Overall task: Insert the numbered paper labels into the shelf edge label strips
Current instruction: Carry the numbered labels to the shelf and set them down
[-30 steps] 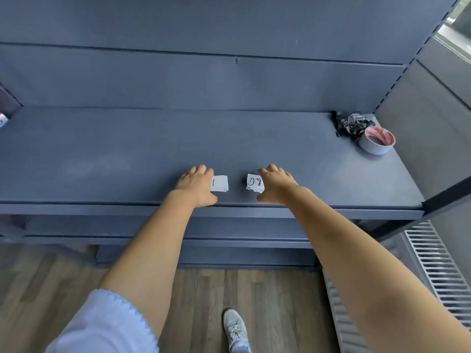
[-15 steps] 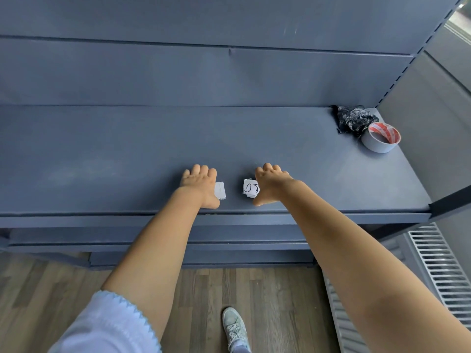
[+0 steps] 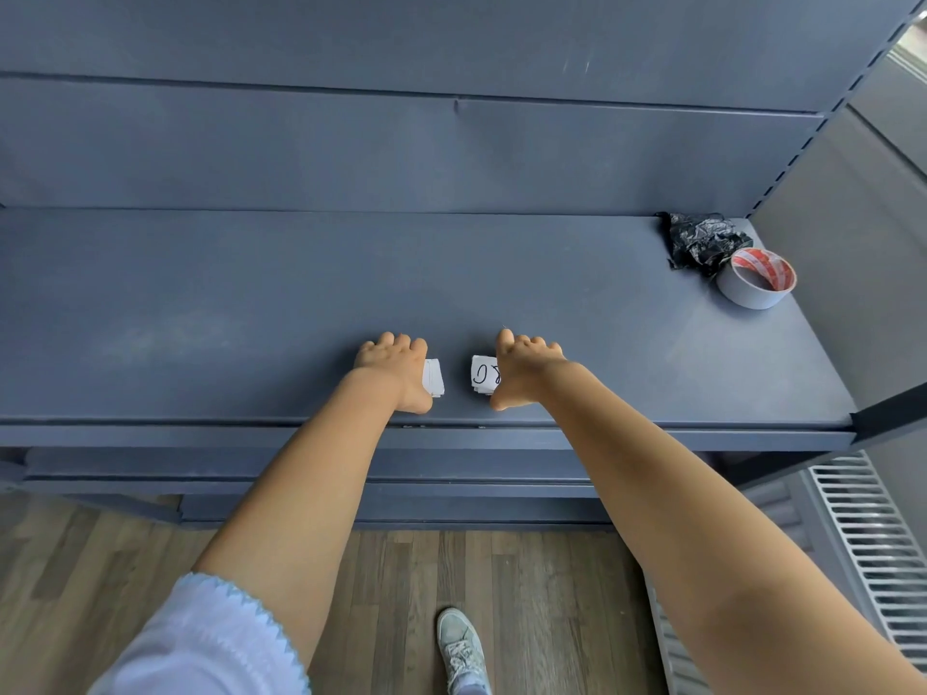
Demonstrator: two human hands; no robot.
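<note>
Both hands have closed inward since a second ago, I see: left hand [image 3: 396,366] curled over a blank label stack [image 3: 433,377], right hand [image 3: 521,368] gripping the numbered stack [image 3: 484,374] near the shelf [image 3: 200,318] front edge. Tape roll [image 3: 756,284] holds nothing.

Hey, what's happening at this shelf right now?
A person is leaning over a grey shelf, each hand lying on a small stack of white paper labels near the front edge. The left hand covers most of one stack; the right hand rests on the other, which shows handwritten digits. No label can be seen in the edge strip yet. A tape roll and crumpled black plastic sit at the far right.
</note>
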